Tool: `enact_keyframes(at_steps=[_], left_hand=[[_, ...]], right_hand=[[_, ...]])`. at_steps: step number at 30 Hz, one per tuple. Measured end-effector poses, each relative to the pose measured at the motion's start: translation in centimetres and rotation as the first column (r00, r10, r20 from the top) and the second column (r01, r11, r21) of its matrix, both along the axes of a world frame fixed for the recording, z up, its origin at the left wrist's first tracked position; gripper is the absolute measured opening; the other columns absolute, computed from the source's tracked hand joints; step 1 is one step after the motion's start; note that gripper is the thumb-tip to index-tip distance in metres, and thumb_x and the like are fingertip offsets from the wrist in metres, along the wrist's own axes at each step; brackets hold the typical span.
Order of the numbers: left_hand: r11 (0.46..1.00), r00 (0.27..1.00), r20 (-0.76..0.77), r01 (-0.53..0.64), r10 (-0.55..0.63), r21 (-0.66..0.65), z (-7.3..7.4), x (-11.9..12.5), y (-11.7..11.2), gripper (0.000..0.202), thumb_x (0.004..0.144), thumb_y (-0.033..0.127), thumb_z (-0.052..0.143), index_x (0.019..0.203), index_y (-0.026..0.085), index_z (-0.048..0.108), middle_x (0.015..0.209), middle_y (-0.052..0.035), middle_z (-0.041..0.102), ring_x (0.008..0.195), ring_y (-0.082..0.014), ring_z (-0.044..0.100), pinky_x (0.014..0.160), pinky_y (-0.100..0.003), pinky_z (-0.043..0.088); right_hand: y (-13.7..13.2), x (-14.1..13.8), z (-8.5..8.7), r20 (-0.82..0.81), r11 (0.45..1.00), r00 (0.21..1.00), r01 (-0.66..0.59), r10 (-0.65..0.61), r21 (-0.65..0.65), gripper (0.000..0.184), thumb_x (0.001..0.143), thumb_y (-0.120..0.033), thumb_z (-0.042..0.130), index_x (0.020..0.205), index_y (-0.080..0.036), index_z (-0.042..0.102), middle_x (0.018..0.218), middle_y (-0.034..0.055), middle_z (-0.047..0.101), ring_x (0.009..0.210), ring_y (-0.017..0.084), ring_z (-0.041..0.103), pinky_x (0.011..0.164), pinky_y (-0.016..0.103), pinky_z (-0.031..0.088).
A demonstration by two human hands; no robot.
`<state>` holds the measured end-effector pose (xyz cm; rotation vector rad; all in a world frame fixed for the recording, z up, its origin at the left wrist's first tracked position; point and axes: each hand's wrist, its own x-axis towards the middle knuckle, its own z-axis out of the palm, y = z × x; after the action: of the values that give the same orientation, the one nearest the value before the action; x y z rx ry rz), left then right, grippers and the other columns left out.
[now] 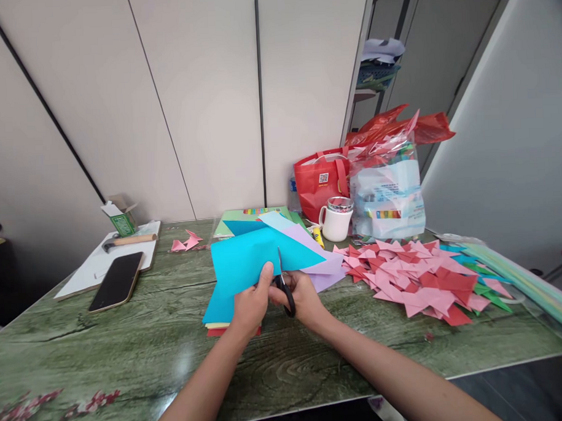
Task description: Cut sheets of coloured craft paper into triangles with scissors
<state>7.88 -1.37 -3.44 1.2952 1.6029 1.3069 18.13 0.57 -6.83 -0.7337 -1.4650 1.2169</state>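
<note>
Paper (243, 258), bright blue, is pinched in the left hand (253, 302); the right hand (306, 295) curls around black-handled scissors (290, 301).

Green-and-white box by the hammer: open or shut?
Open: the box has its flaps spread outward at the top.

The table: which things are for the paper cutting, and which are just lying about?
Seem part of the cutting:
- scissors
- blue paper
- pile of pink and red pieces, probably

Seem just lying about:
- phone
- hammer
- white mug
</note>
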Motion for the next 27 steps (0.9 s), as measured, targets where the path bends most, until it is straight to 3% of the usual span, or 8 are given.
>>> enact_keyframes(at_steps=[6,10,22,27], left_hand=[[1.0,0.999,0.03,0.028,-0.028,-0.005,-0.33,-0.13,0.13,0.036,0.066,0.048,0.057,0.045,0.02,0.065,0.043,-0.0039,0.062,0.055,-0.0226,0.061,0.06,-0.03,0.047],[0.998,0.997,0.054,0.055,-0.055,0.011,-0.6,-0.13,0.22,0.034,0.068,0.046,0.055,0.052,0.019,0.068,0.044,-0.0034,0.063,0.057,-0.0222,0.062,0.063,-0.029,0.047],[0.997,0.998,0.028,0.053,-0.051,-0.053,-0.59,-0.31,0.12,0.039,0.068,0.051,0.052,0.049,0.02,0.066,0.045,-0.0046,0.063,0.06,-0.0241,0.062,0.063,-0.03,0.046],[0.999,0.997,0.054,0.045,-0.046,0.022,-0.24,-0.24,0.0,0.036,0.066,0.047,0.056,0.044,0.02,0.062,0.041,-0.0028,0.059,0.055,-0.0214,0.059,0.062,-0.03,0.047]], right_hand=[[-0.09,0.08,0.0,0.02,1.0,1.0,0.009,-0.009,-0.007,0.029,0.064,-0.041,0.065,0.078,-0.016,0.057,0.052,-0.0029,0.051,0.046,0.011,0.043,0.045,0.022,0.038],[-0.09,0.14,0.03,0.018,1.0,1.0,0.01,-0.009,-0.014,0.029,0.063,-0.039,0.067,0.078,-0.016,0.057,0.048,-0.0042,0.048,0.044,0.011,0.044,0.043,0.022,0.037],[-0.23,0.25,0.09,0.043,0.999,0.999,0.026,-0.025,-0.024,0.035,0.062,-0.044,0.067,0.077,-0.015,0.056,0.045,-0.0038,0.051,0.041,0.011,0.045,0.041,0.022,0.036],[-0.36,0.27,0.39,0.05,0.999,0.999,0.009,-0.006,-0.045,0.037,0.062,-0.047,0.066,0.078,-0.016,0.056,0.044,-0.0046,0.051,0.039,0.01,0.044,0.04,0.022,0.034]])
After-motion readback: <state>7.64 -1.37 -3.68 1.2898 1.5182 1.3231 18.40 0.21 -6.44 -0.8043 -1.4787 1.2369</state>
